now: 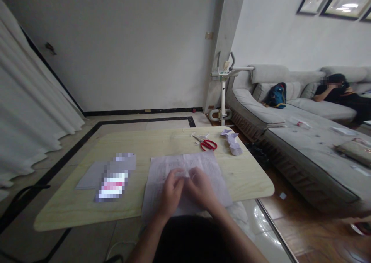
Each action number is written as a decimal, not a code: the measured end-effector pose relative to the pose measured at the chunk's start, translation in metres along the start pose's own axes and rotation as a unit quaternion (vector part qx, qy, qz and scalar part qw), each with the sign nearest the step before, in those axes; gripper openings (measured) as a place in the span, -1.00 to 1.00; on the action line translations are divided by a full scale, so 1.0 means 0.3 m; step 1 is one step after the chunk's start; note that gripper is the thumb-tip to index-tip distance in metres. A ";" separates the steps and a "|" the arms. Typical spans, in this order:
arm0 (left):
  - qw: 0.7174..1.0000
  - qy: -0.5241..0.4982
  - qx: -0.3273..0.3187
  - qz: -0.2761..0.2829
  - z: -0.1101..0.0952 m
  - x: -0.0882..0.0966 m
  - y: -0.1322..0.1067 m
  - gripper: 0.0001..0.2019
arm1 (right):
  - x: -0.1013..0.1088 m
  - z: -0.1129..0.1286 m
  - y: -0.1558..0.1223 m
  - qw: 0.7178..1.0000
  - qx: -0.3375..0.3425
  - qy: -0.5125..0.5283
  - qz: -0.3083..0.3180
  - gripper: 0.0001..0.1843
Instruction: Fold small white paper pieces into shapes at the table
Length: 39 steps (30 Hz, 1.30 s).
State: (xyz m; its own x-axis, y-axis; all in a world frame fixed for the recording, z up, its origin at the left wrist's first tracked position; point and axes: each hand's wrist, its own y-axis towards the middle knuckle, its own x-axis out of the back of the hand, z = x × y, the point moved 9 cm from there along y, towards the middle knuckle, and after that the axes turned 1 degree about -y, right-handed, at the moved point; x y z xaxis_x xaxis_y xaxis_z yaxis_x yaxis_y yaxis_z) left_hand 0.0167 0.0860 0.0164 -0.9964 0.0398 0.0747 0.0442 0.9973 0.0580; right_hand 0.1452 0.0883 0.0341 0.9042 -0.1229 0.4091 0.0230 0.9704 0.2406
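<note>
A large creased sheet of paper (208, 164) lies spread on the table in front of me, its near edge reaching the table's edge. Above it, my left hand (171, 189) and my right hand (202, 186) meet with fingers curled in a pinch. A small whitish piece of paper (186, 174) shows between the fingertips; its shape is mostly hidden by them. Beyond the sheet are red-handled scissors (208, 145), lying partly open, with small paper scraps (197, 143) around the blades. Several folded paper pieces (236, 149) sit to their right.
On the left of the pale wooden table (66, 212) are stacked white papers (87, 176) and a lit, blurred-out screen (112, 186). A grey sofa (313, 139) runs along the right, with a blue backpack (277, 95) and a person (336, 93) on it.
</note>
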 end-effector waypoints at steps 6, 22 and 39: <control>1.000 -0.002 0.009 0.008 0.002 -0.005 0.002 -0.72 | 0.004 -0.032 -0.003 0.999 -0.027 0.038 0.004 -0.97; 0.998 0.048 -0.027 0.032 0.005 -0.021 0.002 -0.62 | 0.018 -0.009 -0.005 1.000 -0.015 -0.012 -0.008 -0.93; 0.999 0.025 -0.026 0.006 -0.040 0.006 -0.005 -0.72 | 0.016 -0.007 0.000 0.999 -0.015 -0.032 -0.018 -0.87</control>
State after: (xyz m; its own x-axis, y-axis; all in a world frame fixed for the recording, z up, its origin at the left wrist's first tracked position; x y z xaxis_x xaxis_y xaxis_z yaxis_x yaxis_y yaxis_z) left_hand 0.0158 0.0837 0.0284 -0.9911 0.0465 0.1247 0.0602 0.9922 0.1091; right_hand 0.1506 0.0881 0.0341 0.8738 -0.1694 0.4559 0.0686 0.9709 0.2293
